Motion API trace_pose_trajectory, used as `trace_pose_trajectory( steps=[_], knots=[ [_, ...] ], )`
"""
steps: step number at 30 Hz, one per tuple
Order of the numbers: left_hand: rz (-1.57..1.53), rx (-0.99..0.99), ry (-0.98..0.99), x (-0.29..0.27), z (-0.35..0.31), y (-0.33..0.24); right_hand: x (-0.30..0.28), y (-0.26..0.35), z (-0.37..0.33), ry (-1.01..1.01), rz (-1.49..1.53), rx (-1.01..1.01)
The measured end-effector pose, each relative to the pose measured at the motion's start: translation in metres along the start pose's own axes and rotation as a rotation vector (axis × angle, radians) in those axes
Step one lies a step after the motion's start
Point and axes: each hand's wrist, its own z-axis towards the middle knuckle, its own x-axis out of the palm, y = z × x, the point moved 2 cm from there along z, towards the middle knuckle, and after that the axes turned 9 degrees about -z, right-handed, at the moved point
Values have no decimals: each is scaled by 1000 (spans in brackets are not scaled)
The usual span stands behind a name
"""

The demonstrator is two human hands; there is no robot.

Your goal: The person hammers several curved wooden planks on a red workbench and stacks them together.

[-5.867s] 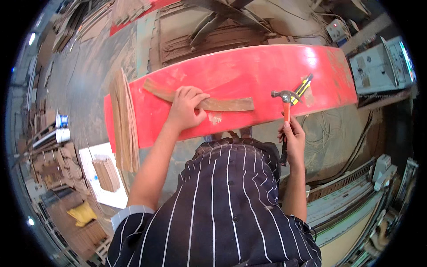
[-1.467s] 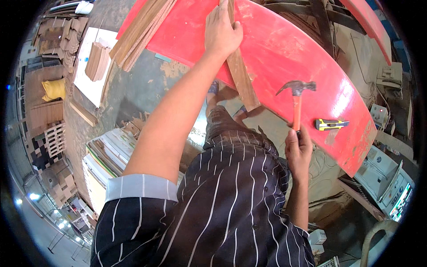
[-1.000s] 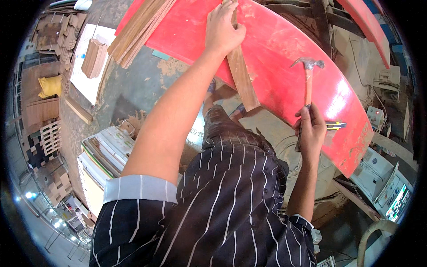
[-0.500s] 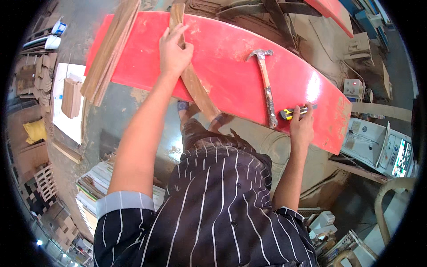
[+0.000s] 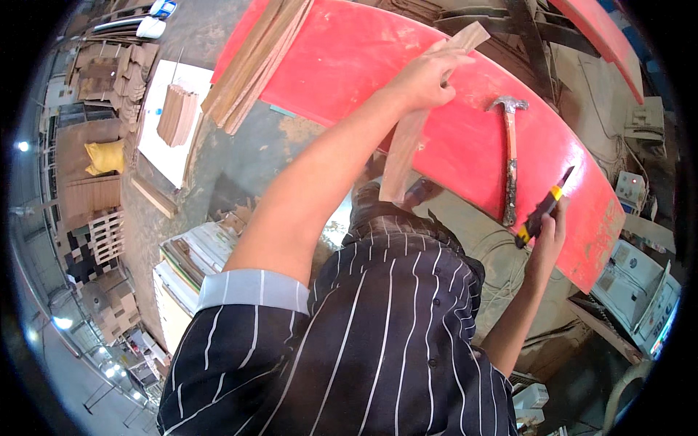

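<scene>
Head view: a wooden strip [image 5: 404,156] lies across the worker's left hand [image 5: 430,78], which is closed over its middle, fingers on the far side and thumb on the near one. One end juts past the fingertips at the far edge of the red tabletop [image 5: 349,73]; the other runs back below the palm, past the near edge toward the body. Whether the strip rests on the surface or is lifted cannot be told.

It looks light and fairly stiff, likely to flex a little along its length, with dry grain that should not slip; the thin edges could splinter. Mid-length, pinched by both long edges, seems the steadiest hold, clear of any blade.

The right hand [image 5: 551,227] is wrapped around a yellow-and-black utility knife [image 5: 536,221], whose dark tip, apparently the blade, points away from the wrist. Between the hands, nearer the right, a claw hammer [image 5: 511,149] lies untouched. Well left of the left hand, more strips [image 5: 256,65] are stacked on the red tabletop.
</scene>
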Motion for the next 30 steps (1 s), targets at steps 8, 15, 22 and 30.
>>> trace_pose_trajectory(
  steps=[8,15,22,30],
  knots=[
    [230,91,65,-30,-14,24,134,37,-81,673,37,124],
    [330,156,64,-35,-28,30,189,67,-83,700,-563,-422],
    [412,113,42,-32,-30,29,196,74,-70,775,-750,-622],
    [478,91,16,-26,-31,31,198,84,-62,818,-834,-710]
  ],
)
